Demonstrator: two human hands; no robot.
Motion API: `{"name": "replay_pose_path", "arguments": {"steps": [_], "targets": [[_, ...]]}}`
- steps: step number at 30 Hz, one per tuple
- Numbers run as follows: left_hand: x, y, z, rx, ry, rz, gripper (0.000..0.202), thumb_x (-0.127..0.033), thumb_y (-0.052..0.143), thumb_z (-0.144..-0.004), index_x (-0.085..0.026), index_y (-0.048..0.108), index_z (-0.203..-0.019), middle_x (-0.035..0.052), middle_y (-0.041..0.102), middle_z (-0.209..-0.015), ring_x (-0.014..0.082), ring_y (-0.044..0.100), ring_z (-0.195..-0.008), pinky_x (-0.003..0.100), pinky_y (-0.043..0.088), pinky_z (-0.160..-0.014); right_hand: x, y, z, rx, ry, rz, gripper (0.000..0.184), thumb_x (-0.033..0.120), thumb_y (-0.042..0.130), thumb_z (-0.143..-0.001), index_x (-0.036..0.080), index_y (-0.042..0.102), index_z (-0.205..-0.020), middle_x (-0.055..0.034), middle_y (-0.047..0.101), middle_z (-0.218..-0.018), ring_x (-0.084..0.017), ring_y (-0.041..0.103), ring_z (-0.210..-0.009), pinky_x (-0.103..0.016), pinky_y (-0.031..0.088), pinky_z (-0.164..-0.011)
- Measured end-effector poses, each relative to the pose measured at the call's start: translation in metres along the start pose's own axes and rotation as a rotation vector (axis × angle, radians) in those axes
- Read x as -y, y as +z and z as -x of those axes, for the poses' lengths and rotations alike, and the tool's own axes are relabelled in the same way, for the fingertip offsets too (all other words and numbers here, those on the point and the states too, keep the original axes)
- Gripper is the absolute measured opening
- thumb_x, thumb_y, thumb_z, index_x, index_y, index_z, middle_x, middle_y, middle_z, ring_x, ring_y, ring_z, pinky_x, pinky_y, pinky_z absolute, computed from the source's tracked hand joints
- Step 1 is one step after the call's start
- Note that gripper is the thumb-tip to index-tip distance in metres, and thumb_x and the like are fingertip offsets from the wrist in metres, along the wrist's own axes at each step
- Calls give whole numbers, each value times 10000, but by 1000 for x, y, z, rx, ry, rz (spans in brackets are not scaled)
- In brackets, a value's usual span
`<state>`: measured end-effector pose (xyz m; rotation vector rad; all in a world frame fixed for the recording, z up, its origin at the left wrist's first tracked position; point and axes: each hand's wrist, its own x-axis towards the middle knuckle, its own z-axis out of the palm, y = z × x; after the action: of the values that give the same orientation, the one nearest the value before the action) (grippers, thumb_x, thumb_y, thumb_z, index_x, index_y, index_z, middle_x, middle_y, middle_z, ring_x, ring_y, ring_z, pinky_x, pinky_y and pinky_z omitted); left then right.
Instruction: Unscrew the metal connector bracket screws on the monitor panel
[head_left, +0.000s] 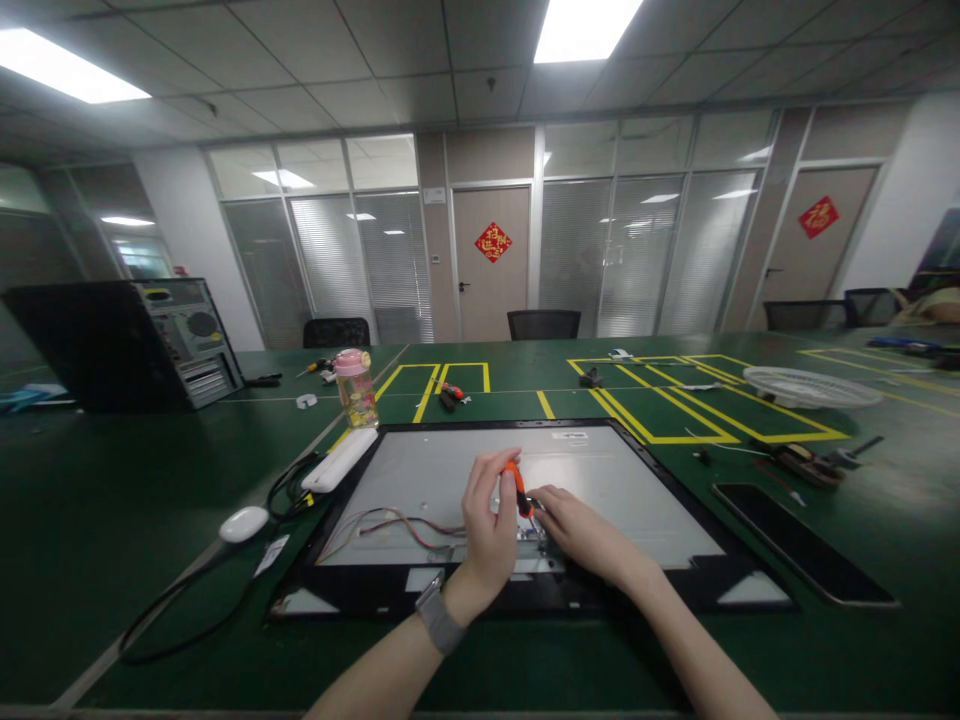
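Observation:
A flat display panel [622,490] with a grey metal back and black frame lies on the green table in front of me. My left hand [491,520] is closed around an orange and black screwdriver [517,488], its shaft tilted down to the panel's lower middle. Close by on the right, my right hand [574,525] has its fingers bent together at a small part near the screwdriver's tip; what they pinch is hidden. Thin coloured wires [409,520] run across the panel to the left of my hands.
Left of the panel are a white power strip [341,460], black cable [180,580], white mouse [244,524] and pink-lidded bottle [356,388]. A computer case [112,340] stands far left. On the right lie a black phone [802,542] and a tool [814,462]. Pliers [450,392] lie beyond.

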<state>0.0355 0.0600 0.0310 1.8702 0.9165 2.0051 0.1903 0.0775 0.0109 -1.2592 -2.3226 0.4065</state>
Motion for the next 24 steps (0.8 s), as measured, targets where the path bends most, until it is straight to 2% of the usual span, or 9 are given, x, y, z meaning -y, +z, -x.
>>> {"name": "replay_pose_path", "arguments": {"steps": [4,7,11,13,16,21,24], "targets": [[3,3,1,-34,-11,-50,170,-309,539,-917,-209,673,-952,48,587,-920,181,590,-823,307,503,-747,1,-1,0,-3,1,-7,295,199,405,-958,161,602,-1175,-134,646,-1144,-240,579,-1082,-332,411,-926],[3,1,3,-40,-9,-51,186,-328,531,-917,-207,671,-897,46,562,-921,175,582,-811,304,505,-738,1,-1,0,2,12,-2,296,201,412,-955,162,601,-1180,-136,646,-1142,-243,579,-1082,-334,416,-922],[-2,-2,3,16,-16,-7,314,-291,359,-982,-203,659,-1019,82,558,-1054,190,577,-890,322,495,-785,1,-1,0,-3,5,4,281,203,405,-959,164,609,-1148,-132,650,-1117,-239,588,-1053,-331,424,-906],[-3,-2,1,16,-32,18,319,-269,337,-990,-204,636,-1083,83,576,-1057,194,578,-914,320,492,-799,0,0,0,-5,0,5,277,204,404,-961,166,611,-1141,-129,652,-1111,-238,588,-1050,-331,422,-907],[0,0,-1,-7,-21,-3,273,-265,388,-981,-209,632,-1090,72,598,-1012,199,571,-936,322,478,-826,-1,0,0,-9,4,3,282,206,409,-960,169,607,-1157,-129,654,-1114,-239,589,-1053,-332,418,-914],[6,2,1,-18,-22,-54,174,-286,516,-928,-217,669,-971,47,536,-939,181,551,-856,295,485,-767,0,0,0,-5,2,1,292,208,407,-959,166,605,-1169,-132,648,-1132,-243,581,-1074,-340,414,-925],[4,0,3,2,-41,-50,222,-298,483,-942,-220,676,-1017,61,532,-990,192,549,-909,307,485,-800,0,-1,1,-4,-1,1,289,204,404,-959,162,605,-1163,-134,646,-1128,-240,581,-1068,-337,417,-920]]}}
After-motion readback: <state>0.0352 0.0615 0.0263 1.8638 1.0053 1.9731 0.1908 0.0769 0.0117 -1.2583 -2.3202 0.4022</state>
